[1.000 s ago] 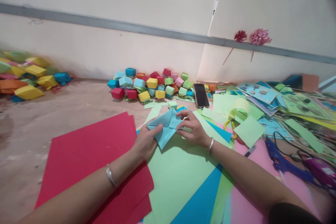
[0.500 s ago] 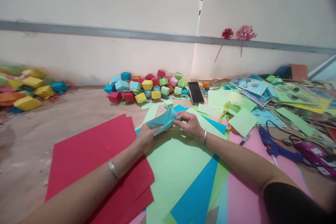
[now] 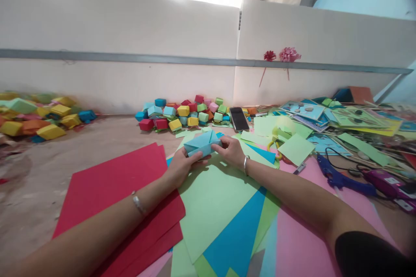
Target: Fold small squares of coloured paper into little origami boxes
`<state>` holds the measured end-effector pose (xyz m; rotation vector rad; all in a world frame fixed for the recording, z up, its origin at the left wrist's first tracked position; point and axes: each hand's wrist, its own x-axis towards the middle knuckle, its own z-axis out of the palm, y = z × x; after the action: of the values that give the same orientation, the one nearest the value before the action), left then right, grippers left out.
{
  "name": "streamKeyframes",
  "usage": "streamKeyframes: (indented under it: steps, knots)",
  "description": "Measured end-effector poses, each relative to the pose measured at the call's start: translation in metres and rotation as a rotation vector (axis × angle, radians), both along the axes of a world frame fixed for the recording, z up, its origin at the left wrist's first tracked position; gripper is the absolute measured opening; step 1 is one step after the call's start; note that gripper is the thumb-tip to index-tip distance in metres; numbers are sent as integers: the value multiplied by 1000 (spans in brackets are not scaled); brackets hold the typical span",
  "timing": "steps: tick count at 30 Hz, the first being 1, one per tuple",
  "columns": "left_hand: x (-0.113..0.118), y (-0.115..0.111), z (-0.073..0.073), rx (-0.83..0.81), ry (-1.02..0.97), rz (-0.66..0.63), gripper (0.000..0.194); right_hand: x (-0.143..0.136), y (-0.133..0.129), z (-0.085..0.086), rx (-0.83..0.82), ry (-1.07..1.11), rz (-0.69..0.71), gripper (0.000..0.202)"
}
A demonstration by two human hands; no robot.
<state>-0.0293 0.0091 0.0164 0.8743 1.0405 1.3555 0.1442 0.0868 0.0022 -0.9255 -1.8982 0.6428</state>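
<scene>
Head camera is looking down at the floor, where the left hand (image 3: pixel 180 165) and the right hand (image 3: pixel 231 151) are both pinching a half-folded light blue paper piece (image 3: pixel 202 143), lifted just above the sheets; the left fingers are closing on its near left end and the right fingers are gripping its right end, so both hands are shut on the paper. Taking that blue piece as the landmark: directly beneath and toward the viewer a light green sheet (image 3: pixel 214 194) is lying, overlapping a bright blue sheet (image 3: pixel 242 229). To its left a stack of red sheets (image 3: pixel 117 190) is spreading out. Behind it, near the wall, a heap of small folded paper boxes (image 3: pixel 182 112) in many colours is sitting, and I cannot tell whether anything is inside them. Just behind and to its right a dark phone (image 3: pixel 238 118) is lying face up. Well to its right a blue glue gun (image 3: pixel 338 178) is resting on a pink sheet (image 3: pixel 302 242), beyond a small green square (image 3: pixel 296 149). Far to its left another pile of larger folded boxes (image 3: pixel 39 114) is lying.
</scene>
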Motion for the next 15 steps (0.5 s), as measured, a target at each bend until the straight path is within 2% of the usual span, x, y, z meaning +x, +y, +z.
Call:
streamKeyframes:
  steps: [5,9,15]
  knots:
    - [1,0,-3,60,40,31,45,-4,-1,-2,-23,69,11,36]
    - [0,2,-5,54,66,42,39,-6,-1,-3,-74,186,34,31]
    - [0,3,-7,42,129,42,30,-7,1,-5,-126,232,57,31]
